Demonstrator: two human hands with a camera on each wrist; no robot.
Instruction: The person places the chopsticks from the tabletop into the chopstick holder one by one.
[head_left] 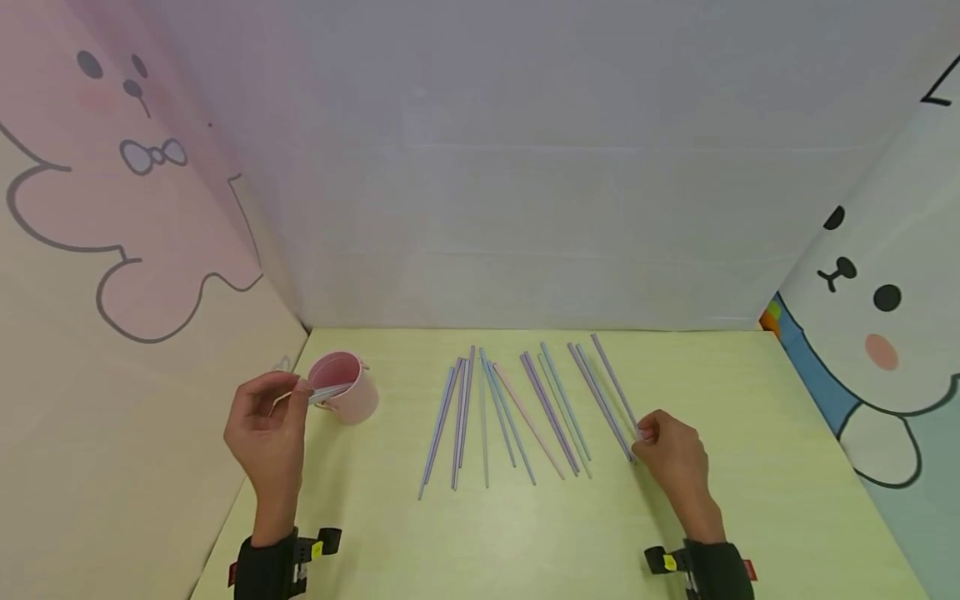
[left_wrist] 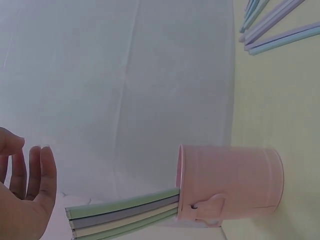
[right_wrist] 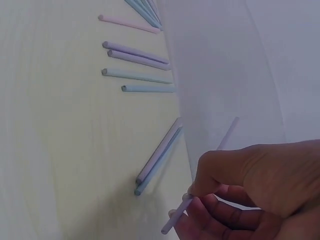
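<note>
A small pink bucket (head_left: 357, 400) stands at the table's left side. Several pastel sticks (left_wrist: 122, 215), green, grey-purple and cream, lean out over its rim. My left hand (head_left: 268, 421) hovers just left of their outer ends, its fingers loosely bent; in the left wrist view nothing shows between them. Over the right part of the table, my right hand (head_left: 672, 454) pinches a thin purple stick (right_wrist: 175, 220) between thumb and fingers. That stick slants up, its far end pointing to the back wall. Just left of it lie a purple stick and a blue stick (right_wrist: 159, 162), side by side.
More purple, blue, green and pink sticks (head_left: 527, 417) lie spread across the middle of the pale yellow table (head_left: 480, 550). A pale cloth wall (head_left: 480, 208) closes off the back. Cartoon-printed sheets (head_left: 150, 250) hang at both sides.
</note>
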